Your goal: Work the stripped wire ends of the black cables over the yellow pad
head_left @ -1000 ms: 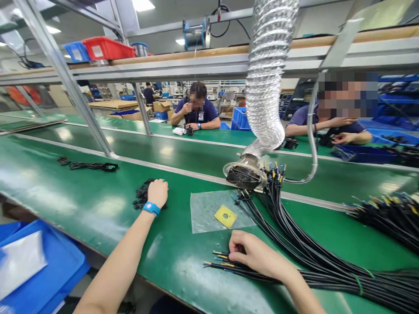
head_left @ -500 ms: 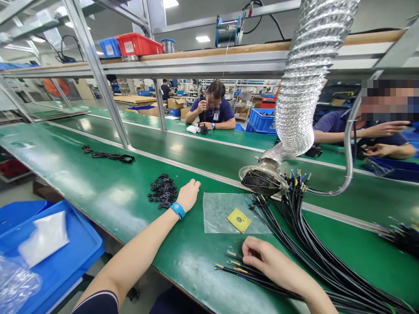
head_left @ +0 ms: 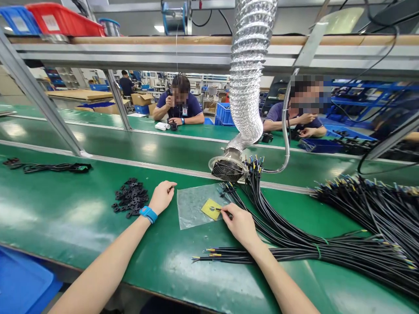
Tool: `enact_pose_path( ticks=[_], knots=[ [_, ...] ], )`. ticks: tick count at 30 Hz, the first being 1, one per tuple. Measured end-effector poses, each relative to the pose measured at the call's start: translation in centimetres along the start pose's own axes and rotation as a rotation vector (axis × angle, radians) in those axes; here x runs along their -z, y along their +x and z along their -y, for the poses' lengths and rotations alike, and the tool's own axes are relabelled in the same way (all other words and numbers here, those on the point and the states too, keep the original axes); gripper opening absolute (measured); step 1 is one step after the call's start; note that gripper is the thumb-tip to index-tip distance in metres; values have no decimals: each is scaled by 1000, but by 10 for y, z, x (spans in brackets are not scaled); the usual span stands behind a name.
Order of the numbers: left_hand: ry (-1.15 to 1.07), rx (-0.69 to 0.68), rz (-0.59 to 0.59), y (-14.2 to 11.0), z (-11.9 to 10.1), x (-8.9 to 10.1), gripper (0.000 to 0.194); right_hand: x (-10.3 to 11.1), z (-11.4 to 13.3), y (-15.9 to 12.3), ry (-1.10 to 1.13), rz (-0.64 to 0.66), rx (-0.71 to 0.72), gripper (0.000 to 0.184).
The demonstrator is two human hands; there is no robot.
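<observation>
My left hand, wearing a blue wristband, pinches a small black part, mostly covered by the fingers. Just left of it lies a pile of small black plastic parts. My right hand is closed on a thin black cable, whose pale tip is over a yellow sponge with a hole. I cannot tell whether the tip touches it. The sponge rests on a clear plastic bag. Below my right wrist, black cables with stripped, coloured wire ends lie on the green bench.
A round fan on a silver flexible duct stands behind the sponge. Bundled black cables and a larger cable heap fill the right side. A coiled cord lies far left. Co-workers sit across the bench.
My right hand has moved forward from the loose cable ends to the sponge, now with a cable in its fingers. The view has turned right; my left hand stays beside the pile.
</observation>
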State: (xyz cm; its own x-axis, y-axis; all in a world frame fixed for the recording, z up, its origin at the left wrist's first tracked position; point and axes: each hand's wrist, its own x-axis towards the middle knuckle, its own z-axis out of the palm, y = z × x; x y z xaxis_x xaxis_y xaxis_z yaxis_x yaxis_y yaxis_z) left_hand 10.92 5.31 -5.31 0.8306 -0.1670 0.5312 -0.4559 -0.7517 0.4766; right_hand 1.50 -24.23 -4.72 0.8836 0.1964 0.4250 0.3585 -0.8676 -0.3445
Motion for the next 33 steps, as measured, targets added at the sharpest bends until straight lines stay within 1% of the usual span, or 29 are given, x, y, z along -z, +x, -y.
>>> enact_pose_path(
  ticks=[3,5,6,8,10,11,13,15,18,21,23,28,33],
  knots=[
    [-111,98,-35,0,-4,2,23,2,3,-1,-143,78,52,18],
    [-245,226,-47,1,-10,4,21,2,3,-1,-182,105,75,20],
    [-348,309,-46,2,-15,5,22,3,3,0,-178,101,77,20],
    [-636,478,-26,5,-28,7,29,4,3,0,-119,54,62,21],
    [-969,596,34,9,-46,6,37,6,2,0,-1,-42,26,23],
    [-1114,626,83,11,-57,3,39,7,2,1,70,-97,4,24],
    [-1321,641,206,15,-80,-5,41,10,1,2,214,-199,-42,28],
    [-1434,619,317,18,-101,-17,42,14,1,3,346,-261,-86,31],
    [-1521,595,413,18,-123,-38,43,19,2,5,487,-282,-151,35],
    [-1541,582,455,13,-132,-50,46,23,4,6,552,-265,-199,37],
    [-1534,559,460,8,-132,-51,48,24,6,6,576,-252,-223,37],
    [-1501,492,456,-1,-129,-46,47,23,8,6,588,-199,-276,37],
    [-1363,428,464,1,-127,-44,52,23,7,5,536,-167,-268,35]
  ],
)
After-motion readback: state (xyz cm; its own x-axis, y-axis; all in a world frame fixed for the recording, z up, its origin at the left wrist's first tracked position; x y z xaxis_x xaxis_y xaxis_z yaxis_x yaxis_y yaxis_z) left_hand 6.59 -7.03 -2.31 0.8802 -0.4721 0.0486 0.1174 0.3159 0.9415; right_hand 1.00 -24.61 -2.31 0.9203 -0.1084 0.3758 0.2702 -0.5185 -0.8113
